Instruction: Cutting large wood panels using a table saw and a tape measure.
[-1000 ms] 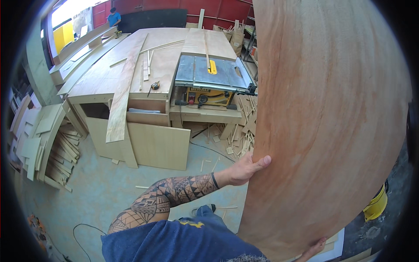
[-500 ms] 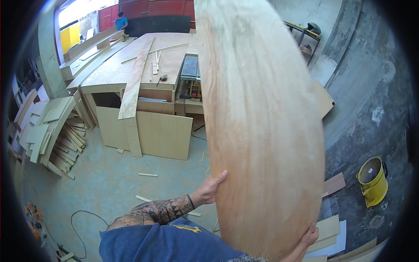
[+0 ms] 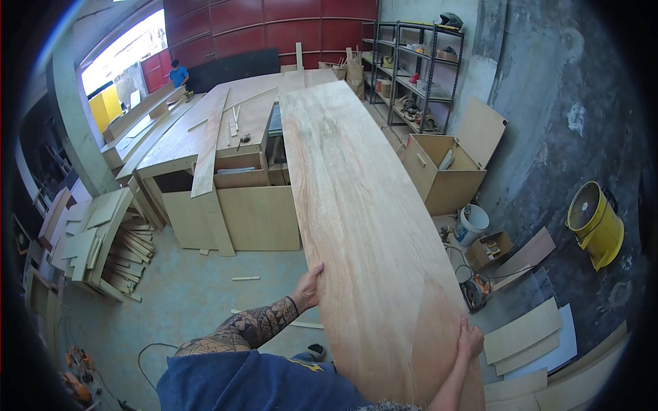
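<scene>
A long plywood panel (image 3: 370, 226) stretches away from my body, its far end over the far side of the workbench (image 3: 253, 79). My left hand (image 3: 308, 288) is closed on its left edge, thumb on the upper face. On the right edge, nearer to me, my right hand (image 3: 469, 338) grips the panel with the fingers over the top. The undersides of both grips are hidden by the wood. The panel covers part of the table saw (image 3: 275, 122) set in the bench.
A wooden strip (image 3: 209, 147) and a tape measure (image 3: 244, 138) lie on the bench. Right stand an open wooden box (image 3: 439, 175), a white bucket (image 3: 471, 225) and a yellow fan (image 3: 595, 222). Offcuts (image 3: 127, 253) fill the left side. A person in blue (image 3: 178, 74) works far left.
The panel's far end has come down from a steep tilt to a flatter position over the bench. Both hands keep their hold, and the shelf and box behind are now uncovered.
</scene>
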### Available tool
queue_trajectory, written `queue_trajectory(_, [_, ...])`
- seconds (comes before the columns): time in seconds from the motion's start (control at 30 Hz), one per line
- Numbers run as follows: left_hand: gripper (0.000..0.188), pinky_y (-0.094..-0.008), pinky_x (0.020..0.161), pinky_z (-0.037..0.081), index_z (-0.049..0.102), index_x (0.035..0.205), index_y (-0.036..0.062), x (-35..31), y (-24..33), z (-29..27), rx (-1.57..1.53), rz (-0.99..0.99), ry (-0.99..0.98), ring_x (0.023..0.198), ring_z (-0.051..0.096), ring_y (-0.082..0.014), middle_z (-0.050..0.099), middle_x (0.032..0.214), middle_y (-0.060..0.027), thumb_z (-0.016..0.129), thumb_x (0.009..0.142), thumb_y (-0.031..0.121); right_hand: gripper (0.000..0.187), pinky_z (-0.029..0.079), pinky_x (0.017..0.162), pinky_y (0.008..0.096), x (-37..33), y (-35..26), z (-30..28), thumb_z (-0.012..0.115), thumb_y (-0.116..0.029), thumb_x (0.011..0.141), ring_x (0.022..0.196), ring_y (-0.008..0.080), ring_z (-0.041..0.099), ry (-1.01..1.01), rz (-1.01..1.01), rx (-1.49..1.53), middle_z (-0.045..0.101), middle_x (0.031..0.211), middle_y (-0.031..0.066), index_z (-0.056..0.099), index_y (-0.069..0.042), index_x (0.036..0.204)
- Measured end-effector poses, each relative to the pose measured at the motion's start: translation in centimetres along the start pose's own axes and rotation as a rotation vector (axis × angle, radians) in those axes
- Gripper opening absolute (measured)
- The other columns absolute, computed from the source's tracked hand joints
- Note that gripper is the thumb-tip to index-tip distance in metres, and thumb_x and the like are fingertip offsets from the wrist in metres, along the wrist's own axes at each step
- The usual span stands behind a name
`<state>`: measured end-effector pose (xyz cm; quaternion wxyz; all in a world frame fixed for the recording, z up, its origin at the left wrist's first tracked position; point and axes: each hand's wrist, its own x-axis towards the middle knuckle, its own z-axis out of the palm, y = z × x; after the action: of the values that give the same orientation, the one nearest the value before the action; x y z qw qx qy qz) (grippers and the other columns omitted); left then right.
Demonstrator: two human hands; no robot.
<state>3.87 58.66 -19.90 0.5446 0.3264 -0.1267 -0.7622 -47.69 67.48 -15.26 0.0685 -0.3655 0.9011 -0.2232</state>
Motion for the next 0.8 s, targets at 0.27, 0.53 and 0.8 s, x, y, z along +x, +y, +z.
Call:
queue_trajectory(0.27, [0.056,-0.0541,0.113,0.048,0.046,0.15,-0.0007,5.8,3.7,-5.8,0.0,0.02,0.034,0.129,0.062,-0.0362,0.062,0.143,-0.0203,0.052,0.109,0.037,0.082,0.055,0.093,0.051,-1.7,-5.1,4.0,0.066,-0.078,0.082,0.109,0.0423,0.071,-0.129,0.02,-0.019,0.075,0.114,0.0238,0.078,-0.001,0.106])
queue_trajectory(0.53, [0.055,-0.0517,0.115,0.047,0.048,0.148,-0.0012,8.6,7.7,-10.4,-0.018,-0.038,0.029,0.13,0.062,-0.0345,0.063,0.143,-0.0187,0.051,0.109,0.038,0.088,0.053,0.1,0.0502,-3.7,-8.6,8.9,0.056,-0.082,0.086,0.119,0.0401,0.068,-0.291,0.046,-0.115,0.072,0.124,0.0238,0.077,-0.001,0.115])
queue_trajectory(0.8, [0.061,-0.0501,0.119,0.042,0.046,0.152,0.002,3.0,5.2,-13.2,-0.111,-0.173,-0.17,0.135,0.059,-0.0324,0.06,0.148,-0.0162,0.048,0.11,0.046,0.103,0.049,0.107,0.0502,-4.2,-6.9,12.5,0.04,-0.088,0.09,0.127,0.0413,0.064,-0.459,0.056,-0.186,0.068,0.134,0.0257,0.073,0.003,0.126])
